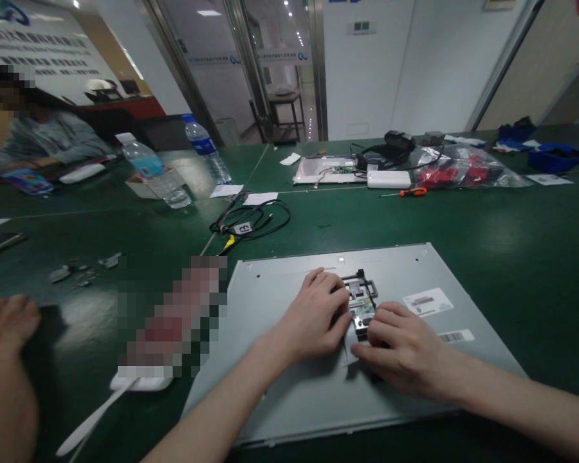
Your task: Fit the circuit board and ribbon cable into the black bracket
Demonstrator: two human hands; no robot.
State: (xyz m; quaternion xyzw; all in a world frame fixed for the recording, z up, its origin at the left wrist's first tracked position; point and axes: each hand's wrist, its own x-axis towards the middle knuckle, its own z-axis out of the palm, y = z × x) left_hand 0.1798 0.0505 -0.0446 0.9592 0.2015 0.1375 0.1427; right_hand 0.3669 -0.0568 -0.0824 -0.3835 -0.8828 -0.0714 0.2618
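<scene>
A flat grey metal panel (pixel 280 296), like the back of a display, lies on the table before me. Near its middle sits a small green circuit board (pixel 363 302) in a metal frame. My left hand (pixel 321 312) rests at the board's left side, its fingers bent and closed; their tips are partly hidden. At the board's lower right, my right hand (pixel 400 341) is closed, thumb against fingers. Between the two hands, a pale translucent strip of film (pixel 350 350) hangs over the panel, touching my right thumb and fingers.
A blurred-out device with a white cable (pixel 99 411) lies left of the panel. Another person's hand (pixel 4 334) is at the left edge. Beyond are black cables (pixel 255 222), water bottles (pixel 205 148), an orange screwdriver (pixel 412 192) and a plastic bag (pixel 468 167).
</scene>
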